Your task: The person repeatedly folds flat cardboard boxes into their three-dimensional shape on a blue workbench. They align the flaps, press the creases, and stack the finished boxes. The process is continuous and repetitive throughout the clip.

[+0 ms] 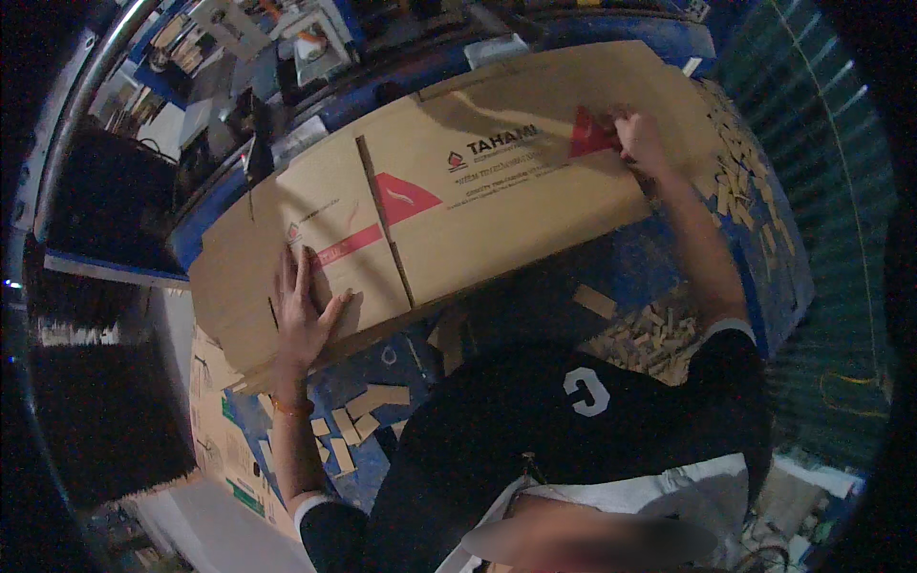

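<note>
A long, flat cardboard box blank point(506, 210) with red triangles and dark print lies across the blue work table in front of me. It appears to lie on further sheets, whose edges show at its left end. My left hand point(308, 310) rests on the blank's left panel with the fingers stretched and the thumb apart. A dark slot runs across the board to the right of that hand. Over the right part of the blank, beside a red triangle, my right hand point(638, 141) is closed with its fingers curled. What it holds, if anything, I cannot make out.
Small cardboard offcuts point(650, 339) lie heaped near my body, with more scraps point(750, 186) along the table's right side. Loose cut pieces point(353, 430) are scattered at the lower left. Machine parts point(320, 48) stand behind the table. Green corrugated sheeting point(831, 286) borders the right.
</note>
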Demonstrator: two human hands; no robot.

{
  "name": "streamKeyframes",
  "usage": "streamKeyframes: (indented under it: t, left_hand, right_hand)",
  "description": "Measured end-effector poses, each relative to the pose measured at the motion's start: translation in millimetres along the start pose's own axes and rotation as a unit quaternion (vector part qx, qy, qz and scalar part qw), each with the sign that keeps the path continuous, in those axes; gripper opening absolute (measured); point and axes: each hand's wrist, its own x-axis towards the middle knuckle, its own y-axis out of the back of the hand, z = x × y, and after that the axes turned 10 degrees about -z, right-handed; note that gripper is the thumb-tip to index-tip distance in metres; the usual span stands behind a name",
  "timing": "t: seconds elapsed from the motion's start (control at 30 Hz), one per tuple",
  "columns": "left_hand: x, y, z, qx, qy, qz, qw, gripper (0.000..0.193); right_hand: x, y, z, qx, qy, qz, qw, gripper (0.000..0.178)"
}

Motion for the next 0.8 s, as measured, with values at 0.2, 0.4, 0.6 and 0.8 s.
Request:
streamKeyframes:
  t: [0.2, 0.4, 0.6, 0.8]
  left_hand:
    - [1, 1, -9, -0.067, 0.010, -0.010, 0.998, 0.084]
    - [16, -5, -24, -0.041, -0.010, -0.005, 0.999, 0.085]
    - [15, 13, 1, -0.007, 0.042, -0.013, 0.999, 0.082]
    - [7, 12, 35, -0.153, -0.064, 0.088, 0.982, 0.071]
  right_hand:
    - [22, -12, -18, 0.050, 0.152, 0.005, 0.987, 0.040]
    - [42, -30, -45, -0.061, 0.106, 0.054, 0.991, 0.040]
    - [7, -17, -73, 0.081, 0.162, -0.013, 0.983, 0.046]
    - [-65, -5, -77, -0.255, 0.240, -0.127, 0.928, 0.065]
